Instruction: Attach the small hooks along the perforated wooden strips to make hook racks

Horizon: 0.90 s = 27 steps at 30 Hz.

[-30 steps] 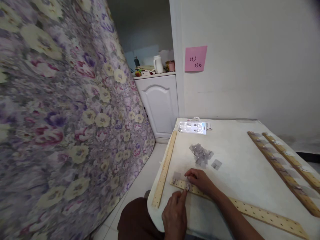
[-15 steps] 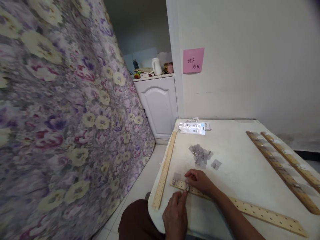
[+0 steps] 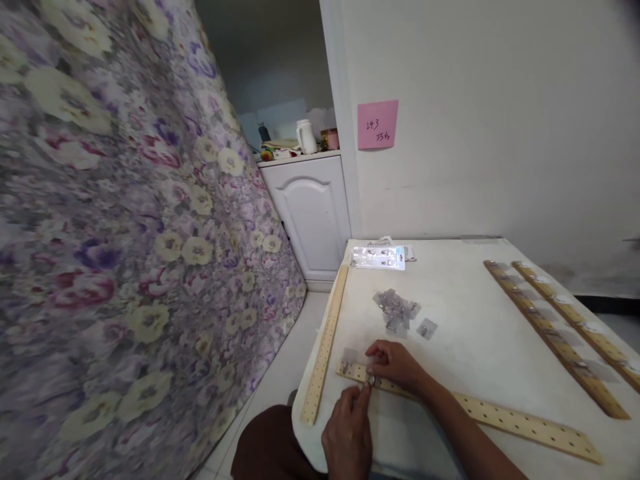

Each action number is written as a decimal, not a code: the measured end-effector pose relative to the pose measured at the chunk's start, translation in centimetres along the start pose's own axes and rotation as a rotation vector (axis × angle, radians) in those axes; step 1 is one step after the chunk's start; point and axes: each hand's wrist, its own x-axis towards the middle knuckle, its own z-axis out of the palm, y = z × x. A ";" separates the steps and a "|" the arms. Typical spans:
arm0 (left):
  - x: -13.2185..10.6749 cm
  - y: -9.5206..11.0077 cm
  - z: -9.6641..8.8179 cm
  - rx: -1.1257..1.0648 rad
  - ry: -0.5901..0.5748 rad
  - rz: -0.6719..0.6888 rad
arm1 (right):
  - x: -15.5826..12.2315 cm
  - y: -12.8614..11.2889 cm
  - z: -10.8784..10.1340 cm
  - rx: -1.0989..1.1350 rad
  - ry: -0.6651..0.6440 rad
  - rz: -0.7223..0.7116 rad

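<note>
Both hands are bare and close together, the right hand [image 3: 399, 365] reaching a little farther from the body than the left hand [image 3: 349, 430]. The right forearm [image 3: 450, 421], uncovered, slants in from the lower edge, up and toward the left, with its wrist [image 3: 424, 385] roughly in line. That hand's fingers [image 3: 379, 348] curl inward, their tips pointing left. The left hand rises from the bottom edge, its back turned up, the index finger [image 3: 363, 400] stretched forward until its tip lies just beside the other hand's. Whether the fingertips pinch is too small to tell. A brown-clad leg [image 3: 270, 441] shows beside the left hand.
</note>
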 end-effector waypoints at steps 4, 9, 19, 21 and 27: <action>0.1 0.1 -0.5 -0.008 -0.021 0.005 | 0.0 0.0 0.0 0.004 0.010 0.009; 0.4 0.3 -1.3 -0.001 -0.038 0.009 | 0.0 -0.1 0.0 0.030 0.004 0.006; 0.5 0.4 -1.5 0.001 -0.030 0.017 | -0.1 -0.2 0.0 0.016 0.022 0.000; 0.5 0.4 -1.5 -0.002 -0.036 0.021 | -0.1 -0.1 0.0 0.015 0.026 -0.006; 0.5 0.4 -1.5 -0.004 -0.040 0.018 | 0.1 0.3 0.1 0.009 0.025 -0.003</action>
